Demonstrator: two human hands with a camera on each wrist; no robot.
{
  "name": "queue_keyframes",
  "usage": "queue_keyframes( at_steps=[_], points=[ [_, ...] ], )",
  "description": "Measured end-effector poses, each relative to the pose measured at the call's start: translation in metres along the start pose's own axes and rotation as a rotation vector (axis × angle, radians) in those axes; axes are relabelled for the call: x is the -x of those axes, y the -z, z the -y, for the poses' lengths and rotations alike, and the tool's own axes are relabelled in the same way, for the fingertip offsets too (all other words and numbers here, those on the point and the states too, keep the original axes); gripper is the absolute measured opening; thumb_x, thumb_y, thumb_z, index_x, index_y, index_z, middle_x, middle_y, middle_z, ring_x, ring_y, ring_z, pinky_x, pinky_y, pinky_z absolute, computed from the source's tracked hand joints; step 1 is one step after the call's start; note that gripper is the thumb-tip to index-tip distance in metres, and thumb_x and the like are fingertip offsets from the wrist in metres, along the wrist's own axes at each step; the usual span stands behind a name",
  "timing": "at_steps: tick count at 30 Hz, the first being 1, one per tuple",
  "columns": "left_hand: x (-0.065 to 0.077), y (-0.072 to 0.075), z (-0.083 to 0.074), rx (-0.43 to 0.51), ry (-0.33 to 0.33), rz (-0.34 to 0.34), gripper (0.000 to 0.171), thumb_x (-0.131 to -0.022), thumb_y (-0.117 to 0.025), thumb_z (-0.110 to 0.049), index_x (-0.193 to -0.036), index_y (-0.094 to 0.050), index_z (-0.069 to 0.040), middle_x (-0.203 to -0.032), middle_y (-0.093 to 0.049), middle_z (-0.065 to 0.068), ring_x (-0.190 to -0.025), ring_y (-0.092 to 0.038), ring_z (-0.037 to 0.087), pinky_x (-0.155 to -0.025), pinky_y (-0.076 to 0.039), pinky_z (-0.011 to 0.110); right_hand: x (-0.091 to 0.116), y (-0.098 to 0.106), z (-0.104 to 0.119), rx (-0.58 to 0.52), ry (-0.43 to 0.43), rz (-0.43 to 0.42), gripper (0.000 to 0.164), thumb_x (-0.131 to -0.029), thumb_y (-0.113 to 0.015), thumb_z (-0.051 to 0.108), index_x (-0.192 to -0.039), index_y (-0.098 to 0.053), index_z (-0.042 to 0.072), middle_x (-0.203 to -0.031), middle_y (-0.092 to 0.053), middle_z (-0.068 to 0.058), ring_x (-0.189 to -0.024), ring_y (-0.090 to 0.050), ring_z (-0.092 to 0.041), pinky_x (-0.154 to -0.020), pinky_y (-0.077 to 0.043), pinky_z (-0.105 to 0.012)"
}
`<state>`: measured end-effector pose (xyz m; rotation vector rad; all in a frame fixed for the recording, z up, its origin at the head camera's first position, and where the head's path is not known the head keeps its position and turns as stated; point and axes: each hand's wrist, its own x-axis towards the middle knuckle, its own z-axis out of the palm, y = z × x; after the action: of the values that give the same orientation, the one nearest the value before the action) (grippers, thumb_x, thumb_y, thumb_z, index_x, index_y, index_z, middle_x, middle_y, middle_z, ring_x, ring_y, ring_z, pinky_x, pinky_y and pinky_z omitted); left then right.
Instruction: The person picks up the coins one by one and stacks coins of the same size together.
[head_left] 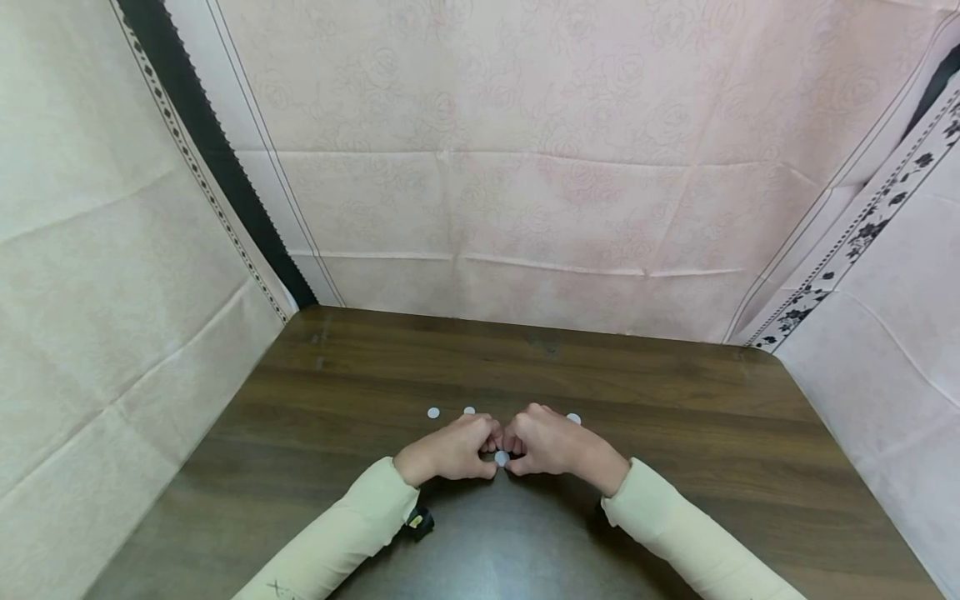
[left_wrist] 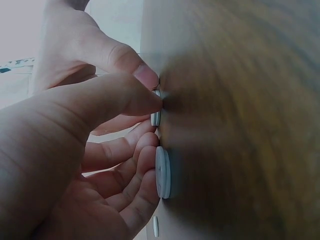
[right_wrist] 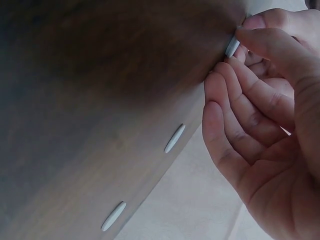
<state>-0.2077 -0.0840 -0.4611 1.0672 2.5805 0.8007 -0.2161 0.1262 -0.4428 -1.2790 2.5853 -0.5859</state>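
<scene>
A small white disc (head_left: pixel 502 458) lies on the wooden table between both hands. My left hand (head_left: pixel 461 447) holds it from the left, thumb and fingers bent around its edge. From the right, my right hand (head_left: pixel 546 442) grips the same disc, its thumb at the rim in the right wrist view. Both hands' other fingers are curled near the tabletop. Just behind the left fingers sits another white disc (left_wrist: pixel 163 172), whose edge shows two layers. The fingers partly hide the held disc (right_wrist: pixel 232 46) in both wrist views.
Further white discs lie on the wooden table (head_left: pixel 637 383): one at the left (head_left: pixel 433 412), one beside the left knuckles (head_left: pixel 469 410), one behind the right wrist (head_left: pixel 573 418). Pale patterned cloth (head_left: pixel 525 167) hangs behind and at both sides. A black device (head_left: pixel 420 523) sits under the left sleeve.
</scene>
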Motion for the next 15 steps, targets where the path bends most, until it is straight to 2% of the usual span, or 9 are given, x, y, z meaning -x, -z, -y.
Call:
queue_keyframes(
  at_steps=[15],
  points=[
    [-0.0006, 0.0000, 0.0017, -0.018, -0.014, -0.006, 0.018, -0.083, -0.075, -0.007, -0.097, -0.064, -0.009, -0.090, -0.057, -0.001, -0.081, -0.047, 0.007, -0.074, -0.043, 0.022, -0.0007, -0.0008, 0.0009, 0.023, 0.018, -0.021, 0.008, -0.084, -0.083, 0.008, -0.085, -0.076, 0.011, -0.073, -0.069, 0.010, -0.065, -0.057, 0.009, -0.062, -0.050, -0.012]
  ],
)
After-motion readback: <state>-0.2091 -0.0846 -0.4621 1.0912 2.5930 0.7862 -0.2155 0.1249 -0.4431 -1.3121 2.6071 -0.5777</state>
